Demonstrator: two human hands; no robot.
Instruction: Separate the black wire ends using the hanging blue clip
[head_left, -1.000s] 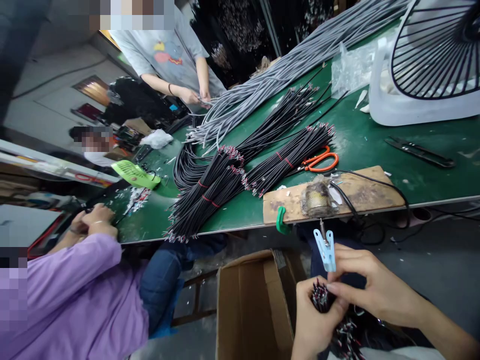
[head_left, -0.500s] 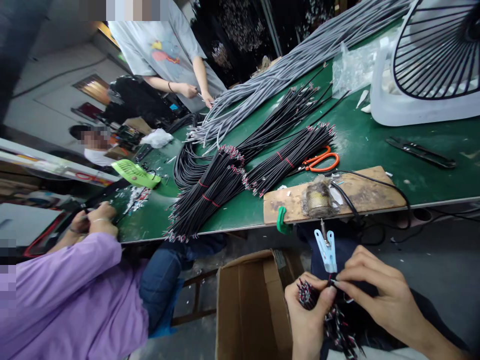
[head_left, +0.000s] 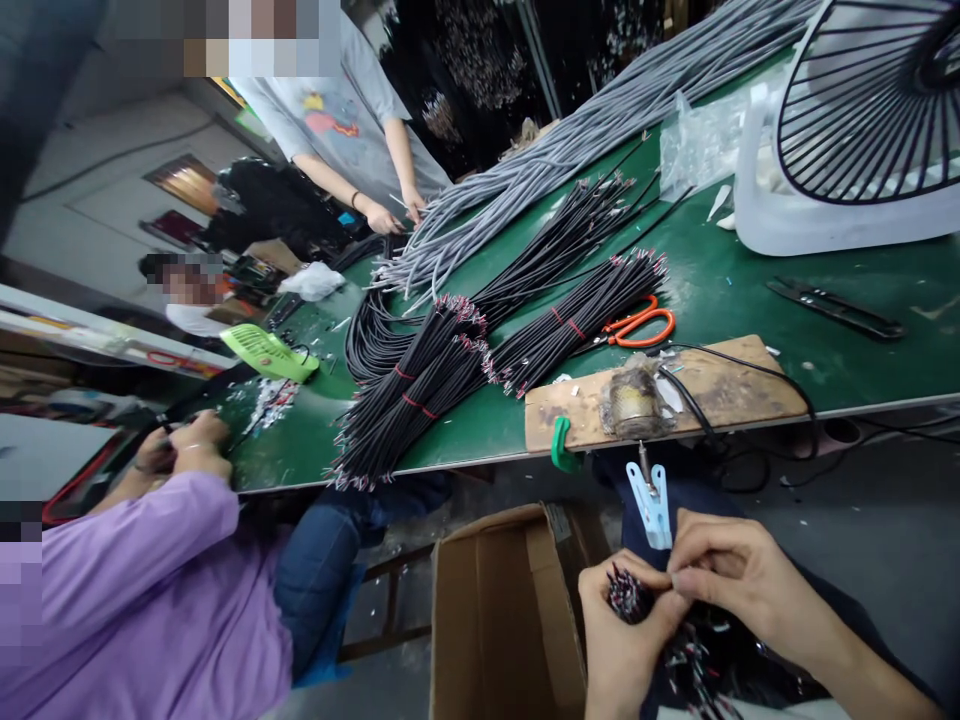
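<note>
Black cable bundles (head_left: 390,430) lie at the near edge of the tabletop (head_left: 480,425); red bands (head_left: 419,406) presumably keep strands aligned. To their right, a green clamp (head_left: 561,445) apparently fixes the wooden board (head_left: 720,395) there. Below that edge, the left hand (head_left: 622,640) has its grip closed around a wire bundle (head_left: 628,596), ends upward, likely for access. The right hand (head_left: 739,570) pinches its fingertips together beside it; any wire between cannot be confirmed.

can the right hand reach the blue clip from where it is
Probably yes: the right hand is close by the blue clip, with nothing visible in the way, though it is pinched shut right by the left hand, which holds a wire bundle.
</note>
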